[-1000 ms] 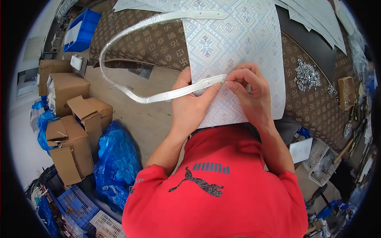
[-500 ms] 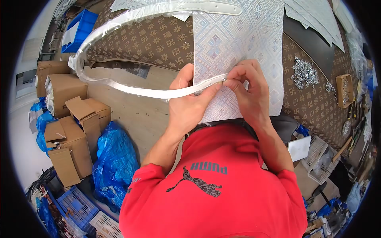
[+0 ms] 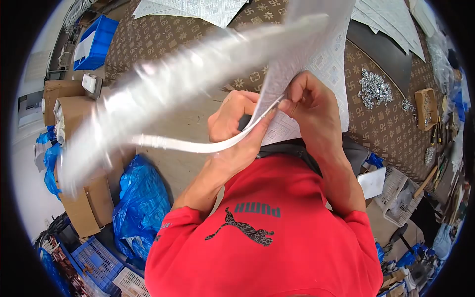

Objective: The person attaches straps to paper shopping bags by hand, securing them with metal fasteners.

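My left hand (image 3: 233, 121) grips a long white belt (image 3: 183, 145) in clear plastic wrap, thumb pressed along it. My right hand (image 3: 309, 106) pinches the belt's end just above the left fingers. The rest of the belt (image 3: 163, 86) loops up and left as a wide motion blur over the table. Under both hands lies a silver-white patterned sheet (image 3: 324, 69) on the brown patterned table (image 3: 391, 133).
A pile of small metal fittings (image 3: 374, 88) lies right of the sheet, with a small wooden box (image 3: 426, 106) beyond. More white sheets (image 3: 391, 24) lie at the back. Cardboard boxes (image 3: 74, 109), blue bags (image 3: 141, 203) and crates (image 3: 94, 42) stand at the left.
The belt's free loop has swung up and leftward, now blurred. Both hands have lifted the gripped end slightly, and the patterned sheet's edge has risen with it.
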